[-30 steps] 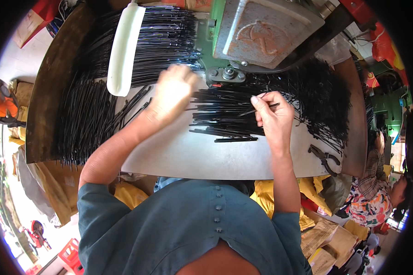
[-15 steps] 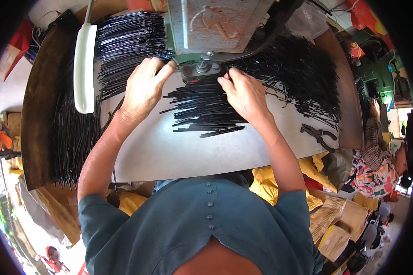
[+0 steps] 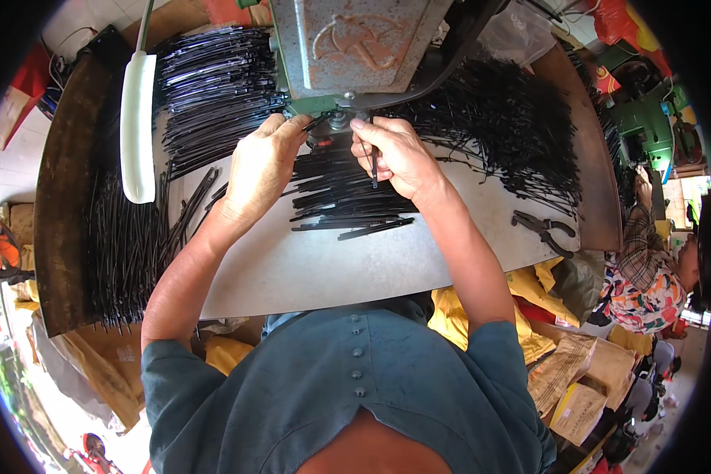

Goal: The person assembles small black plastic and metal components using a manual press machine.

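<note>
A grey bench machine (image 3: 363, 47) with a raised umbrella emblem stands in front of me, a small round metal fixture (image 3: 338, 120) at its foot. Just left of that fixture, my left hand (image 3: 262, 170) pinches a slim black rod (image 3: 317, 122) whose tip points at it. My right hand (image 3: 407, 162), on the other side, has its fingers closed round a short black strip (image 3: 374, 167) that hangs down, thumb toward the fixture. Between and below both hands lies a loose stack of flat black strips (image 3: 347, 201) on the pale metal tabletop (image 3: 332, 272).
Bundles of slim black rods lie at the far left (image 3: 221, 79), near left (image 3: 122, 245) and right (image 3: 505, 118). Pliers (image 3: 543, 231) rest near the right edge. A white lamp (image 3: 138, 130) hangs at left. Another person (image 3: 648, 276) sits at far right.
My right hand has moved inward to the fixture, and a black strip now shows below its fingers. The left hand has lowered slightly, with a rod showing at its fingertips. The view has shifted a little.
</note>
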`<state>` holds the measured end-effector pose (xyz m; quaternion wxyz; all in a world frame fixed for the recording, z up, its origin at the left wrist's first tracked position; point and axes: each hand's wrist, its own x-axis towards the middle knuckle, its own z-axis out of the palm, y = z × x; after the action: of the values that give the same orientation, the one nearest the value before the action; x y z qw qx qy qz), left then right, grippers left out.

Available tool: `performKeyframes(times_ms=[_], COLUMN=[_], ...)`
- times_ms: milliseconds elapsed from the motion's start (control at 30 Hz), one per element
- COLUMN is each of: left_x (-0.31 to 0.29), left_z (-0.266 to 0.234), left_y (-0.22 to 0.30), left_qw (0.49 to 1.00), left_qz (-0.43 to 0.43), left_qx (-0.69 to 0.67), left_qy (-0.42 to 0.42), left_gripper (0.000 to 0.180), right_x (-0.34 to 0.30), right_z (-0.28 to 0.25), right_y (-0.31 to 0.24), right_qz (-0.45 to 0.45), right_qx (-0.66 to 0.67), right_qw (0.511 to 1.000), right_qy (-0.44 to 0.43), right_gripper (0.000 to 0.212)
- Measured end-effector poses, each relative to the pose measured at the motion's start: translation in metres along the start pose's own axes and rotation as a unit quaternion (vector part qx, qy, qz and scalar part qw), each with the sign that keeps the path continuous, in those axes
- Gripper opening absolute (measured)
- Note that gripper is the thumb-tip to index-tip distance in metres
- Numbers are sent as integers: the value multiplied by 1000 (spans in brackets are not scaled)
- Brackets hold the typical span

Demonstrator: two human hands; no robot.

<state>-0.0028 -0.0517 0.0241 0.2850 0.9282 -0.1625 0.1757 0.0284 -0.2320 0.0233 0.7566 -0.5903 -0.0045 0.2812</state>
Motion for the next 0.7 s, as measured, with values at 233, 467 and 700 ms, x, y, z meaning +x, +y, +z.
performKeyframes(times_ms=[233,467,700], left_x=[1,3,2], left_z=[3,7,4], left_y=[-1,0,-3], left_qw=[1000,1000,999], left_qz=[0,-3,-7], left_qx=[-16,-20,-31], left_qy=[6,5,4], left_gripper=[19,19,19], right_x=[2,4,2], right_z=[-1,-2,3], right_y=[-1,1,-1], right_qz=[-9,-12,-18], right_qx=[32,15,-4], right_qw=[999,1000,1000], right_qy=[-25,-15,4], right_gripper=[20,20,20])
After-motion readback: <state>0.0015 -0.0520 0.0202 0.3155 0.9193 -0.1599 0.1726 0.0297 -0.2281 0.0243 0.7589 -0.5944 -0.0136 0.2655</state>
